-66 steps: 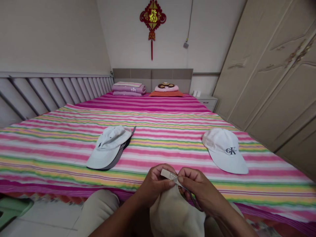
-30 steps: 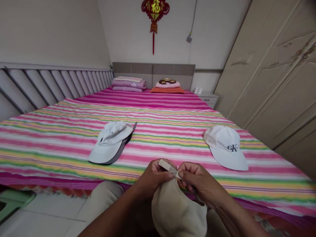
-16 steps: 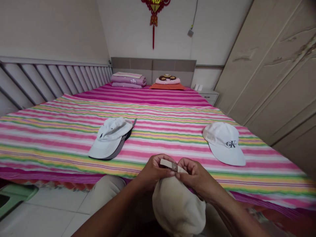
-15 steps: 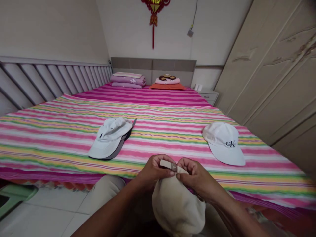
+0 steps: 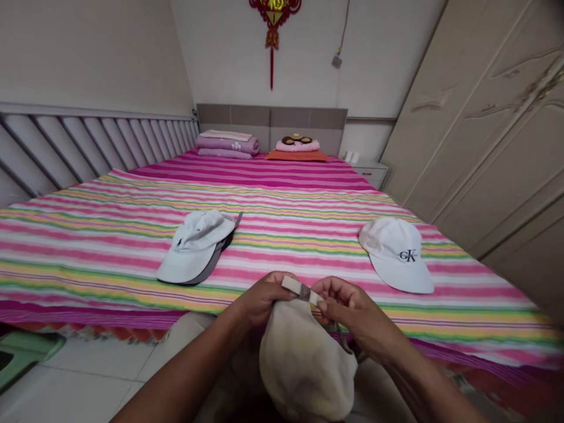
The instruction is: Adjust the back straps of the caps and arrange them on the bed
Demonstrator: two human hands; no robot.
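One beige cap (image 5: 308, 364) is held over the person's lap, at the near edge of a bed, its rounded crown hanging below a narrow strap (image 5: 291, 286) with a metal-looking buckle (image 5: 305, 292). The left hand (image 5: 267, 296) grasps the strap to the left of the buckle, thumb in front and fingers curled behind. The right hand (image 5: 352, 305) pinches the strap to the right of the buckle between thumb and fingers. Light-coloured trousers (image 5: 189, 332) show beneath the forearms. Beyond the hands, a striped cover (image 5: 282, 247) in pink, white, yellow and green lies across the bed. On it, to the left, a white cap with a small dark emblem (image 5: 189, 258) rests partly over a dark gray cap (image 5: 209, 267); to the right, well apart from them, sits a white cap with dark letters (image 5: 396, 252). At the far end, folded purple bedding (image 5: 227, 144) and a pink and orange pile (image 5: 297, 150) lie before a gray headboard (image 5: 304, 120). Farther out are a red and gold wall ornament (image 5: 273, 17), a white nightstand (image 5: 370, 173) and a pale wardrobe (image 5: 476, 129) on the right, and a metal railing (image 5: 106, 138) and green plastic stool (image 5: 33, 346) on the left.
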